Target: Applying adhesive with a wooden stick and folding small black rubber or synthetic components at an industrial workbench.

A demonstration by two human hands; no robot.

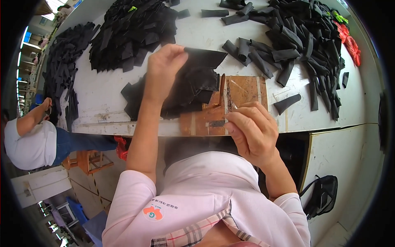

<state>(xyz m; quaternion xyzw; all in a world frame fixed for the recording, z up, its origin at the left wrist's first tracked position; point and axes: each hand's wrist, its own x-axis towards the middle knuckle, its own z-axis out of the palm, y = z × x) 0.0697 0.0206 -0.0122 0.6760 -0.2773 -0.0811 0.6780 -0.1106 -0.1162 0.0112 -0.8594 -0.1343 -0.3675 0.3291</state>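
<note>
My left hand (164, 68) is pinching the corner of a black fabric piece (205, 57) above a small heap of black fabric pieces (164, 92). Near the table's front edge, my right hand (255, 129) is closed, its thumb and fingertips together. Whatever it may hold is too small to make out. Between the hands lies a brown board (247, 88) patched with tape. A thin upright brown strip (222, 89) stands on it, close to the held fabric.
Large piles of flat black fabric (131, 33) sit at the far left. Rolled black fabric tubes (296, 45) are heaped at the right beside a red plastic bag (349, 45). One tube (287, 103) lies apart. A co-worker (33, 140) stands left; a black bag (324, 195) hangs at right.
</note>
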